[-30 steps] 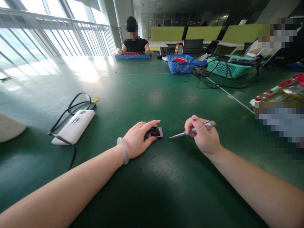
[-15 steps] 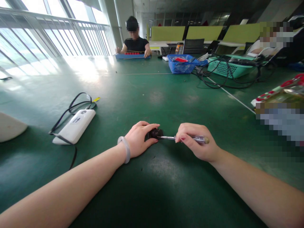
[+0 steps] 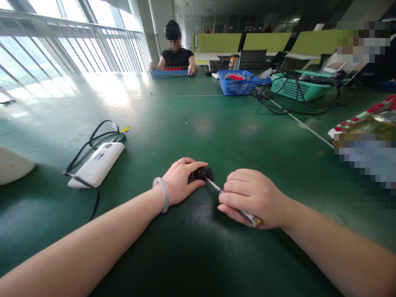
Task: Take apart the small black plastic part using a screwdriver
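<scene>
A small black object [image 3: 208, 172] of a kind I cannot make out lies on the green table [image 3: 198, 136]. My left hand [image 3: 181, 181] pinches it between thumb and fingers, hiding its left part. In my right hand [image 3: 250, 198] is a screwdriver [image 3: 214, 185] with a metal shaft and a clear handle. The shaft slants up and left, its tip touching the black object near my left thumb. My right fingers wrap round the handle, and only its butt end shows below them.
To the left lies a white power bank [image 3: 99, 165] with a black cord [image 3: 107, 123]. Farther back stand a blue basket [image 3: 236, 86] and a green basket [image 3: 303, 90] with tangled black cables. A person [image 3: 176, 55] sits across the table with a blue tray [image 3: 170, 73].
My right hand has moved down and slightly left, swinging the screwdriver from nearly level to a slant with its handle nearer me. My left hand stays on the black object.
</scene>
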`<state>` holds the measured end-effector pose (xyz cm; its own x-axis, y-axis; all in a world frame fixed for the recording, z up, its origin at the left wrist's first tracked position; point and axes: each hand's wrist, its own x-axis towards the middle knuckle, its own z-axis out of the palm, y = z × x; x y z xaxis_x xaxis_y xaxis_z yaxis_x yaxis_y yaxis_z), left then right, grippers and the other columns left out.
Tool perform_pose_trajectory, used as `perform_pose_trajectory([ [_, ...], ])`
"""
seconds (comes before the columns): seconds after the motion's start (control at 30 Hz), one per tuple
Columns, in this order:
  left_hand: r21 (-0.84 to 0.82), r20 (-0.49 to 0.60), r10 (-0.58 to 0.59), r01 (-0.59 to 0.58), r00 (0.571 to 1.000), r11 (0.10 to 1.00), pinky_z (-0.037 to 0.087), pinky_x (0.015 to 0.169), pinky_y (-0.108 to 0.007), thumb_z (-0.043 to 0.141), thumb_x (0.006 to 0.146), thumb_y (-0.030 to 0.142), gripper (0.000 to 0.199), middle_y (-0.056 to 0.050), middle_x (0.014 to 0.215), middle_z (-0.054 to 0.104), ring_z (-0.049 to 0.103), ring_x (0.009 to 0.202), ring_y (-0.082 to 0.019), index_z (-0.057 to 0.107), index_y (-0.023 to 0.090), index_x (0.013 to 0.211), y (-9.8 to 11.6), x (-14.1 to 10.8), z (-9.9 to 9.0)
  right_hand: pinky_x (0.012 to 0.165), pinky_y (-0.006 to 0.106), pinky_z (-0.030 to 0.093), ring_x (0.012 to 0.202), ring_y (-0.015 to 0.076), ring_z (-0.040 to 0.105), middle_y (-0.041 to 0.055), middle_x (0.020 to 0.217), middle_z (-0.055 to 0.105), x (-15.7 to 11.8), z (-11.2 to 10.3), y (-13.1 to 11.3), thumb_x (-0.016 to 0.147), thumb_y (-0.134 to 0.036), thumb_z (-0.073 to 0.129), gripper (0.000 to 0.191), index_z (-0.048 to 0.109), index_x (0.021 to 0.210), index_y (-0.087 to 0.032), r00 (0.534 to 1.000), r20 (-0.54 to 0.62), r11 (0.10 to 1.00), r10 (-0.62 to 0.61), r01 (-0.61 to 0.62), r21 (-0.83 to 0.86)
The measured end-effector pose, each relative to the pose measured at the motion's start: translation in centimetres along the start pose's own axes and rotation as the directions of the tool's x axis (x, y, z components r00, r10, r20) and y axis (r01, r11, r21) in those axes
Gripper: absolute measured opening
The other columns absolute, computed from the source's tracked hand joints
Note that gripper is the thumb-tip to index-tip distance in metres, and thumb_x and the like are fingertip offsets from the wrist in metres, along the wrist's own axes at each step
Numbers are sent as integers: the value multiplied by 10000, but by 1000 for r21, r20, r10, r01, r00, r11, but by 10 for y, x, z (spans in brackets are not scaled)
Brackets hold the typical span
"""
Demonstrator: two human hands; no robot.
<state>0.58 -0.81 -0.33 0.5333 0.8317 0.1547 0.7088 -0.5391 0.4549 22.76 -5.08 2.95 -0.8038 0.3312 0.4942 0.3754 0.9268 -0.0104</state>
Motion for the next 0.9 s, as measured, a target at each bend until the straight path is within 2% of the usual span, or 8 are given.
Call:
perform_pose_trajectory([
  [0.2, -4, 12, -4, 4, 1000, 1000, 415, 1023, -444, 647, 812, 306, 439, -81, 1158, 618, 525, 1145, -260, 580, 248, 1242, 2, 1, -1, 577, 304, 318, 628, 155, 492, 35, 674, 580, 2, 0, -2, 899, -335, 511, 264, 618, 712, -183, 980, 195, 999, 34, -34, -2],
  [0.33, -4, 17, -9, 9, 1000, 1000, 408, 1029, -446, 642, 816, 311, 431, -76, 1167, 618, 520, 1155, -259, 580, 255, 1239, 2, 1, -2, 571, 272, 349, 616, 132, 500, 29, 698, 575, -1, 3, 4, 890, -348, 524, 251, 630, 739, -178, 974, 157, 961, 166, -195, 195],
  [0.43, -6, 22, -9, 9, 1000, 1000, 413, 1026, -441, 645, 816, 304, 446, -75, 1164, 622, 522, 1152, -259, 567, 250, 1252, 3, 1, -3, 574, 235, 388, 613, 108, 526, 16, 698, 583, -4, 6, 12, 889, -283, 527, 211, 629, 742, -172, 941, 84, 841, 328, -331, 427],
  [0.53, -14, 26, -18, 18, 999, 1000, 418, 1020, -434, 655, 809, 293, 472, -81, 1161, 620, 524, 1150, -259, 553, 242, 1267, 4, 0, -3, 592, 239, 415, 620, 113, 556, 17, 673, 602, -7, 10, 21, 899, -284, 519, 247, 649, 725, -167, 863, 30, 700, 505, -430, 571],
  [0.63, -18, 29, -26, 26, 999, 999, 417, 1019, -434, 660, 806, 291, 494, -89, 1174, 609, 524, 1150, -260, 541, 240, 1283, 4, 0, -4, 501, 236, 391, 507, 102, 505, -8, 561, 546, -9, 17, 29, 896, -399, 515, 342, 647, 685, -165, 747, 69, 485, 661, -496, 720],
  [0.77, -23, 33, -27, 28, 999, 999, 416, 1019, -437, 650, 814, 295, 493, -88, 1180, 603, 524, 1150, -260, 533, 246, 1291, 3, -1, -4, 454, 237, 384, 447, 99, 484, -19, 497, 517, -10, 25, 36, 853, -495, 556, 405, 642, 639, -162, 605, 123, 222, 787, -463, 858],
  [0.9, -34, 29, -24, 25, 999, 999, 409, 1025, -443, 648, 817, 308, 490, -90, 1185, 597, 519, 1152, -260, 533, 249, 1289, 2, -1, -3, 410, 226, 359, 415, 90, 468, -22, 470, 512, -8, 29, 39, 810, -519, 606, 414, 638, 611, -158, 475, 141, 71, 868, -401, 913],
])
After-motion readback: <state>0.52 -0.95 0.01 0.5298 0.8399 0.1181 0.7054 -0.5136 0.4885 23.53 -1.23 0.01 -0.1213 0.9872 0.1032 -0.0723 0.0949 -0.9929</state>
